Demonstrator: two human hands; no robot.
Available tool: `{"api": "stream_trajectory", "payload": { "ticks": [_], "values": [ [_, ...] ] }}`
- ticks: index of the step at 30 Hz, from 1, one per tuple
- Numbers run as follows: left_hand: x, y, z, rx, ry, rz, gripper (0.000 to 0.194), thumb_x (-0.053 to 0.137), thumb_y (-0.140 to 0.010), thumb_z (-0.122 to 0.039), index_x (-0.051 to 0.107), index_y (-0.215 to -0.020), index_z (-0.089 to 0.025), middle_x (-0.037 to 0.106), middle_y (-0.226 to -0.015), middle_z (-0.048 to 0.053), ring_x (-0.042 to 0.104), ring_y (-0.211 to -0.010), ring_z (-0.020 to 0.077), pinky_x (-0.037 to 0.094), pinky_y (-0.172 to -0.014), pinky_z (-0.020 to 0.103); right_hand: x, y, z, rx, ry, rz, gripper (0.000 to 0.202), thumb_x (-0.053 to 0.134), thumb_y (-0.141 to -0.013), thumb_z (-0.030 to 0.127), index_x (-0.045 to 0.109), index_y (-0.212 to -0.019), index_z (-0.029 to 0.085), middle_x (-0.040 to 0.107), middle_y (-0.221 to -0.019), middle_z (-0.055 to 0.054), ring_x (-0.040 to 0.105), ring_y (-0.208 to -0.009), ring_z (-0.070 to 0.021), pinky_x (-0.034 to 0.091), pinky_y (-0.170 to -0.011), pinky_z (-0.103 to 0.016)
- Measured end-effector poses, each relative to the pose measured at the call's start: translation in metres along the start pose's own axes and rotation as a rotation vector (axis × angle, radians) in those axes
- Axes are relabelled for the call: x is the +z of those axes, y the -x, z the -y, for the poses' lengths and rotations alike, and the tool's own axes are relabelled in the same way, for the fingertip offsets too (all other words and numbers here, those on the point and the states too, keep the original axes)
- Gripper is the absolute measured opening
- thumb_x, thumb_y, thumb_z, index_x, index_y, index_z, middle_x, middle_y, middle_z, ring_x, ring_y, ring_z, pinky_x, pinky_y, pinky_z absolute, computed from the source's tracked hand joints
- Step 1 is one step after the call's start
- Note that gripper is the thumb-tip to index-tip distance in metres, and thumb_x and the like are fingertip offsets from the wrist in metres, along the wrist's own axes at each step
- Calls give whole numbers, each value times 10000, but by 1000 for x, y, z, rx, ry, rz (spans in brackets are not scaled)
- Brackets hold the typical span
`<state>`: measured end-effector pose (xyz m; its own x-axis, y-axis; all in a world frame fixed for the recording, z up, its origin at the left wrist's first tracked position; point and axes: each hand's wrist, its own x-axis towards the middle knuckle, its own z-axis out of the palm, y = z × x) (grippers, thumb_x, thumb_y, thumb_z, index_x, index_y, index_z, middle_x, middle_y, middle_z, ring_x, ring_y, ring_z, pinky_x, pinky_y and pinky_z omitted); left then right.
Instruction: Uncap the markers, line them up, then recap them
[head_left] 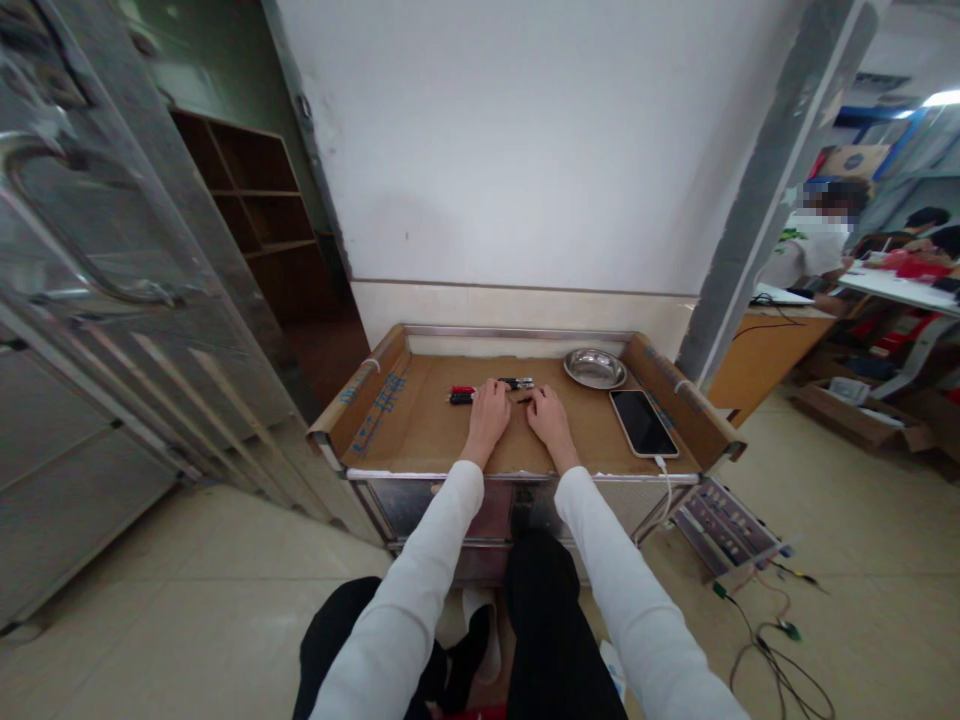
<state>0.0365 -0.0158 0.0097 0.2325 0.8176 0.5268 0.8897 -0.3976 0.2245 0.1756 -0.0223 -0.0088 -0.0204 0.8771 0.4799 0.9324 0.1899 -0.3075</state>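
A red pen (462, 390) and a black pen (460, 399) lie on the cardboard-lined cart top, their right parts hidden under my left hand (489, 412). That hand rests over them with its fingers curled and close together. More pens (517, 383), black and clear, stick out just beyond its fingertips. My right hand (550, 420) is bent inward facing it, its fingers closed at a thin dark pen (523, 401) in the gap between both hands. How far each hand grips is partly hidden by the fingers.
A round metal dish (595, 368) stands at the back right. In front of it lies a phone (643, 422) with a white cable (666, 490). Raised cardboard-covered sides (367, 385) edge the cart. An electrical box (726, 528) with wires sits on the floor to the right.
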Motion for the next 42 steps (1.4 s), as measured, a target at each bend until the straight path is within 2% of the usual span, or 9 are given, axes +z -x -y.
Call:
{"api": "stream_trajectory", "payload": {
  "ticks": [2, 6, 9, 13, 16, 24, 32, 42],
  "values": [
    [8, -5, 0, 108, 58, 82, 182, 438, -883, -135, 575, -1000, -160, 576, -1081, 116, 551, -1031, 230, 423, -939, 367, -1, 0, 1, -4, 44, 0, 236, 428, -870, 134, 626, -995, 162, 596, -1040, -118, 522, -986, -229, 399, -874, -324],
    [21, -11, 5, 48, 181, 95, 124, 476, -878, -147, 588, -929, -160, 588, -1033, 103, 575, -976, 209, 457, -914, 364, -2, 0, 2, 10, 79, 4, 201, 443, -881, 164, 603, -1001, 160, 590, -1048, -112, 508, -989, -229, 384, -857, -327],
    [25, -13, 9, 57, 276, 83, 141, 464, -872, -118, 587, -927, -160, 600, -1003, 97, 580, -980, 206, 464, -928, 372, -1, 1, 1, 13, 84, 4, 187, 449, -884, 172, 597, -999, 164, 586, -1043, -108, 503, -981, -221, 373, -856, -323],
    [20, -11, 10, 71, 346, 15, 223, 443, -858, -83, 568, -1025, -162, 589, -1059, 99, 572, -1034, 202, 455, -963, 359, 1, 1, -1, 20, 88, -1, 168, 458, -888, 181, 599, -977, 164, 588, -1033, -106, 501, -969, -218, 364, -860, -321],
    [12, -7, 8, 68, 297, -12, 260, 423, -857, -71, 560, -1062, -155, 580, -1105, 103, 561, -1057, 208, 443, -966, 358, 0, 2, 0, 35, 95, 0, 163, 463, -889, 182, 603, -969, 161, 594, -1022, -103, 502, -959, -219, 362, -853, -320],
    [10, 0, 5, -21, 29, 94, 154, 469, -901, -189, 600, -982, -175, 623, -1068, 107, 505, -1069, 271, 398, -939, 432, 0, 2, 0, 13, 69, -2, 171, 456, -899, 192, 614, -956, 164, 599, -1019, -104, 498, -960, -219, 357, -850, -321],
    [6, 1, 4, -16, 17, 122, 116, 498, -913, -248, 579, -977, -197, 619, -1083, 79, 488, -1071, 259, 360, -935, 399, 3, 0, -3, -25, 15, 21, 178, 449, -906, 204, 618, -956, 181, 614, -1021, -101, 501, -993, -233, 346, -853, -335],
    [2, -1, 3, 42, 123, 164, 133, 462, -947, -286, 549, -993, -196, 642, -1077, 42, 549, -1057, 200, 317, -944, 368, -3, 1, 0, -37, -40, 49, 190, 420, -929, 176, 604, -973, 176, 634, -1045, -99, 526, -1026, -226, 339, -862, -325]
  ]
}}
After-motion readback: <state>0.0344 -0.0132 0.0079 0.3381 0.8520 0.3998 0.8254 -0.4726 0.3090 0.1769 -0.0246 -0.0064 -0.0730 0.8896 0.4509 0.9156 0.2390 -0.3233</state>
